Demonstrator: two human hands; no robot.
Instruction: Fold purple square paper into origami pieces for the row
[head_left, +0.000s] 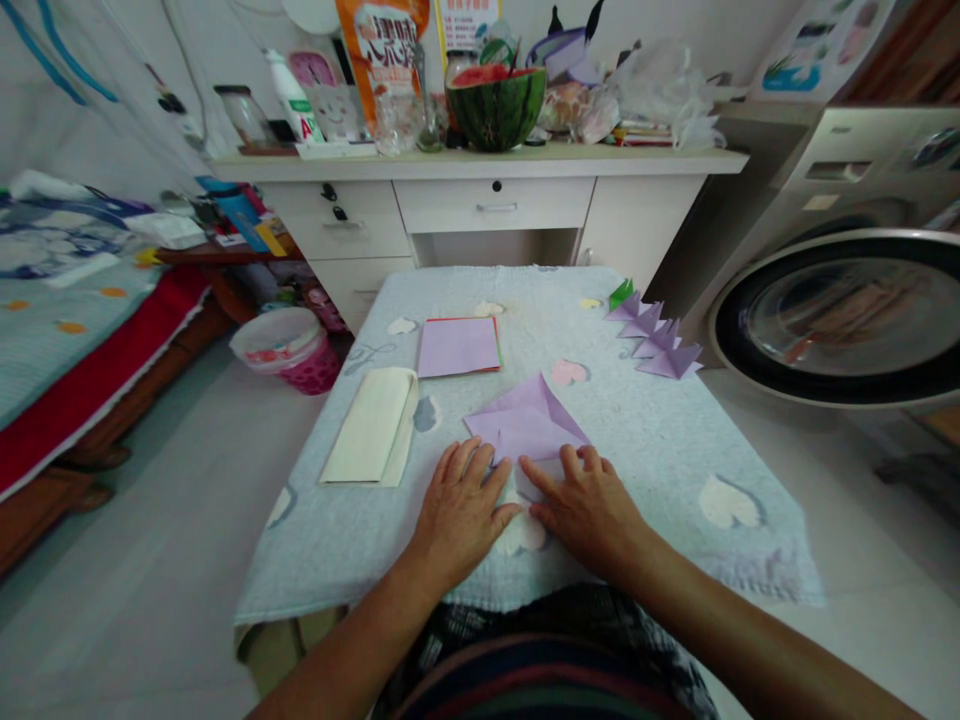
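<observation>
A folded piece of purple paper (529, 415) lies on the cloth-covered surface (637, 540), right in front of the person, its peak pointing away and its wide edge towards the body. Both hands meet it along that near edge, backs upward and wrists low. The left hand (463, 500) is laid out with its fingers slightly parted and pointing forward, the tips on the paper's left part; its thumb points inward. The right hand (589, 505) mirrors it, index finger stretched towards the middle of the edge, the other fingers loosely bent, thumb pointing inward too. Neither hand is closed; the fingers press from above, and whether any pinch the paper I cannot tell. The forearms slant in from either side.

Left of the paper lies a cream folded sheet (371, 428); just beyond, a stack of square sheets (459, 347), purple on top. Further right stands a row of folded purple pieces (657, 345) with a green one (621, 293) at its far end. Behind the surface, a cabinet (450, 205) carries a cut watermelon (496, 108).
</observation>
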